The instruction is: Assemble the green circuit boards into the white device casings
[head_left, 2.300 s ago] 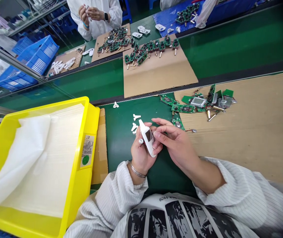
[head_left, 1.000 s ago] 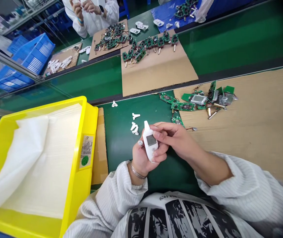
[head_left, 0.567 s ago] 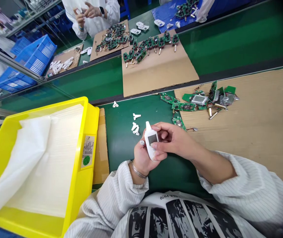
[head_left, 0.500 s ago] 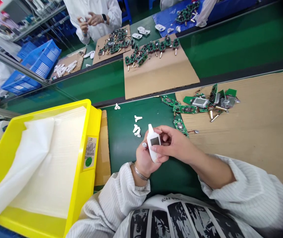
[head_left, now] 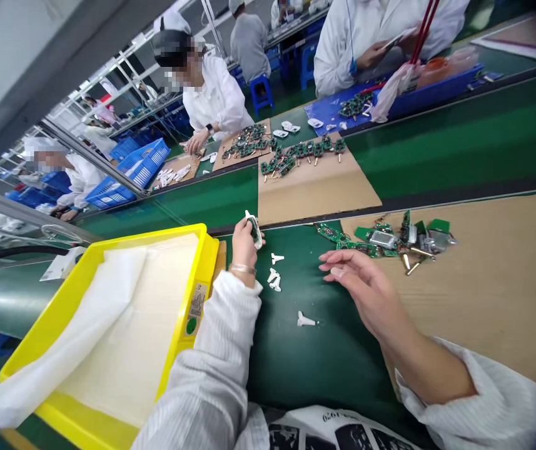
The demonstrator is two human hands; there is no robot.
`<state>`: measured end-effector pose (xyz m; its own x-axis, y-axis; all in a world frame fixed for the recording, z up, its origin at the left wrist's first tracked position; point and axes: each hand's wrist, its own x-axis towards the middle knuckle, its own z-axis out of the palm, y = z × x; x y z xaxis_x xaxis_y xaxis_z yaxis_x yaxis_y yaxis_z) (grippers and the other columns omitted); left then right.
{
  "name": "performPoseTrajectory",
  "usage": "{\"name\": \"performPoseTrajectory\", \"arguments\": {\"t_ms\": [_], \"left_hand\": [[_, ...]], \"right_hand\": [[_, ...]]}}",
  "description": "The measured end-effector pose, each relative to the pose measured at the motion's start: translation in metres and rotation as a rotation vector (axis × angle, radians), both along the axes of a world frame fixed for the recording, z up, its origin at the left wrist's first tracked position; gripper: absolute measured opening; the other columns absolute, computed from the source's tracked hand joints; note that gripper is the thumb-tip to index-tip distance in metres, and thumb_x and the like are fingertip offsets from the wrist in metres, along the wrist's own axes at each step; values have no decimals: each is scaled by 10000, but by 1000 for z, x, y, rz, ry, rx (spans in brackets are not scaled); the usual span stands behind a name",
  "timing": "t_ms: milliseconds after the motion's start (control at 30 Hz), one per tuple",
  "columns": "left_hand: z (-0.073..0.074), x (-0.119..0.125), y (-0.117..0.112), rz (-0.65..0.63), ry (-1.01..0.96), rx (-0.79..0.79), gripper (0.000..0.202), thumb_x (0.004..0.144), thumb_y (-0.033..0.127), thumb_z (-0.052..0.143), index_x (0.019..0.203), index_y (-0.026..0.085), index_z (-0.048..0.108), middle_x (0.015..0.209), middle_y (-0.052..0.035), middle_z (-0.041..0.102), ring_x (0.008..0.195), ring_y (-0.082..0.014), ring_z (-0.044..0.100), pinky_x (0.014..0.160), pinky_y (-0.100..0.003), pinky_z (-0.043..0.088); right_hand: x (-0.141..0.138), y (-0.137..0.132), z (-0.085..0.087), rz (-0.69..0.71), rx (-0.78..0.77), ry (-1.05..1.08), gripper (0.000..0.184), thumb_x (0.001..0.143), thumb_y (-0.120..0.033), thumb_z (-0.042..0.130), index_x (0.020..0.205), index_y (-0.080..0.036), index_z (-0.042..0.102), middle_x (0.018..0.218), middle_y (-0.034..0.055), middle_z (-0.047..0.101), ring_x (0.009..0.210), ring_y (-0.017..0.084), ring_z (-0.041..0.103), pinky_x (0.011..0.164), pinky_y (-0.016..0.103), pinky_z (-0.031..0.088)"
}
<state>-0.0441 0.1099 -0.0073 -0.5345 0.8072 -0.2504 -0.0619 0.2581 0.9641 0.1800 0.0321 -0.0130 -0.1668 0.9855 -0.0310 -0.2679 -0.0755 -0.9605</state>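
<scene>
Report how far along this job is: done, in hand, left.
Done, it seems: the white plastic device in the left hand looks put together. In hand: that device, held beside the yellow tray. Left, probably: white plastic pieces on the green mat and circuit boards on the cardboard.

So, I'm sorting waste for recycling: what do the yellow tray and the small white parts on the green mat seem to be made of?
The yellow tray looks like moulded plastic: smooth, glossy, one even colour, with a formed rim. The small white parts look like moulded plastic too, with clean shaped edges and a plain finish, though they are too small to be sure.
</scene>
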Motion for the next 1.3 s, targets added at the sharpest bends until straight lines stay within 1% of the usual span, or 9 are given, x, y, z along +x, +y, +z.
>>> {"name": "performPoseTrajectory", "arguments": {"t_ms": [167, 300, 500, 633, 733, 933, 1100, 1200, 1300], "left_hand": [[2, -37, 70, 48, 370, -144, 369, 934, 330, 564, 1249, 140, 529, 1146, -94, 609, 913, -164, 633, 775, -339, 567], [6, -51, 85, 19, 652, -288, 338, 908, 331, 603, 1183, 136, 585, 1230, -103, 584, 1124, -228, 578, 958, -447, 500], [20, -28, 75, -166, 952, -233, 348, 924, 266, 547, 1247, 137, 550, 1348, -128, 504, 1261, -272, 473, 1080, -517, 362], [10, 33, 58, -677, 1002, 33, 309, 907, 170, 520, 1194, 197, 632, 1271, -90, 598, 1196, -198, 532, 1084, -344, 370], [-4, 71, 38, -996, 993, 169, 422, 767, 105, 678, 1152, 276, 668, 1214, -40, 641, 1194, -211, 532, 1086, -346, 359], [8, 65, -5, -1012, 1011, 213, 320, 858, 120, 519, 1142, 142, 665, 1099, -162, 641, 1109, -294, 565, 1029, -461, 385], [39, 46, -62, -968, 602, 252, 308, 950, 278, 443, 1148, 207, 668, 1003, -85, 699, 869, -193, 647, 855, -313, 494], [42, 40, -90, -852, 130, 192, 293, 915, 364, 545, 1111, 183, 666, 861, -67, 692, 690, -156, 638, 679, -261, 506], [31, 36, -106, -711, -308, 235, 446, 913, 482, 521, 1220, 169, 601, 957, -108, 687, 783, -196, 677, 710, -298, 532]], "right_hand": [[8, 8, 6, -74, 66, 1, 167, 796, -353, 673, 867, -213, 614, 1019, 60, 641, 864, 184, 629, 718, 308, 542], [23, 25, 3, -195, 238, -276, 144, 836, -344, 581, 879, -207, 588, 949, 69, 662, 827, 191, 647, 694, 322, 545], [39, 39, -3, -251, 446, -750, 92, 763, -221, 561, 806, -199, 639, 920, 92, 665, 926, 296, 596, 849, 470, 466], [37, 38, -6, -228, 543, -876, 120, 796, -199, 515, 810, -192, 634, 894, 94, 667, 948, 305, 587, 883, 470, 444], [35, 37, -8, -220, 586, -924, 129, 813, -187, 500, 817, -191, 629, 891, 93, 669, 923, 288, 602, 855, 445, 466], [31, 31, -5, -242, 699, -928, 168, 841, -194, 512, 939, -192, 649, 1033, 113, 664, 1048, 296, 581, 969, 486, 441], [15, 15, -2, -65, 816, -783, 392, 859, -276, 610, 1249, -235, 590, 1310, 115, 568, 1231, 302, 508, 1059, 517, 402], [6, 6, -1, 16, 581, -604, 262, 844, -302, 654, 1100, -250, 663, 1067, 85, 663, 967, 253, 636, 832, 433, 549], [-3, -1, -2, 35, 228, -340, 261, 762, -336, 735, 990, -232, 664, 976, 62, 681, 817, 210, 656, 700, 361, 572]]}}
